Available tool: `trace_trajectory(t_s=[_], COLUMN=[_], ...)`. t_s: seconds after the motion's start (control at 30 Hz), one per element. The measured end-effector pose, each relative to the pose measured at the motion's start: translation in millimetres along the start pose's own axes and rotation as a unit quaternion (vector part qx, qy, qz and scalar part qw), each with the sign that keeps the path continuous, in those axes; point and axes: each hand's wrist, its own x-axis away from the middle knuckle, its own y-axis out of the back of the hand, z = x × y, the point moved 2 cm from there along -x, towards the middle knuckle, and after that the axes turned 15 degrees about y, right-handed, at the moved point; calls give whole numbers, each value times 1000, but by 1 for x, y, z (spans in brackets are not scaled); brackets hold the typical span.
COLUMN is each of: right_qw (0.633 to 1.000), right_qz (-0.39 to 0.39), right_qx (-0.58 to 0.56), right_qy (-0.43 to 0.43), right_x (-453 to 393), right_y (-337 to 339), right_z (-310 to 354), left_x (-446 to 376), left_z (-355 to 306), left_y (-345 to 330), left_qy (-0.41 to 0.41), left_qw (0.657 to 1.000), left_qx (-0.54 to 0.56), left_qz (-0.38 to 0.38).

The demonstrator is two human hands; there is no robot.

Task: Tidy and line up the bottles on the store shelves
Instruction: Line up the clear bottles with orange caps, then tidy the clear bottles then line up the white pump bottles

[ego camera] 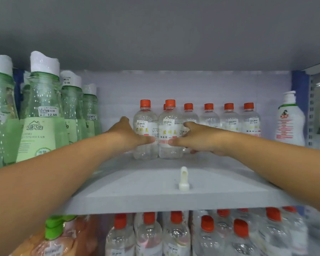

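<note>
Grey store shelf (174, 196), pale back wall, another shelf close overhead. Two clear red-capped bottles upright at centre, caps toward 12 o'clock: left bottle (146, 130) gripped by left hand (129, 134), right bottle (169, 132) gripped by right hand (198, 137). Matching row (229, 121) at 3 o'clock; tall green bottles (42, 115) at 9 o'clock; white hook (184, 179) at 6 o'clock.

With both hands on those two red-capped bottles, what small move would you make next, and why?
Probably slide the two front bottles, held by the left hand and right hand, back level with the row of red-capped bottles; they stand forward of it.
</note>
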Motion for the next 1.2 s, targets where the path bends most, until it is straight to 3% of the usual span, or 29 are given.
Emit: trace_trajectory(t_s=[0.1,0.2,0.27,0.33,0.43,0.5,0.7,0.8,0.9,0.97,1.03,1.1,1.2], right_qw=[991,923,850,833,908,941,975,986,993,988,978,976,978], right_qz=[-70,-278,-433,-504,-409,-315,-207,-132,-28,-43,-124,-182,-180], right_qx=[94,168,192,171,71,9,-33,-99,-118,-149,-168,-112,-36], right_qy=[66,206,228,151,-55,-124,-66,-19,4,-9,-25,-45,-96], right_x=[44,125,182,217,226,221,198,181,169,162,155,145,125], right_y=[41,104,148,182,208,212,210,197,193,208,228,245,255], right_z=[14,9,-14,-50,-113,-145,-173,-163,-155,-157,-163,-173,-183], left_x=[29,78,120,156,193,205,203,201,192,185,179,174,169], left_z=[-19,-51,-83,-121,-178,-205,-236,-240,-234,-225,-213,-203,-195], left_y=[17,12,-11,-44,-98,-131,-180,-181,-177,-174,-171,-171,-174], left_qy=[-22,-108,-156,-172,-157,-135,-64,-59,-51,-44,-42,-42,-28], left_qw=[995,976,961,950,936,925,911,919,937,941,941,942,927], left_qx=[61,150,216,260,273,279,299,293,286,287,295,299,338], left_qz=[-76,-111,-75,5,157,220,275,259,194,175,159,146,162])
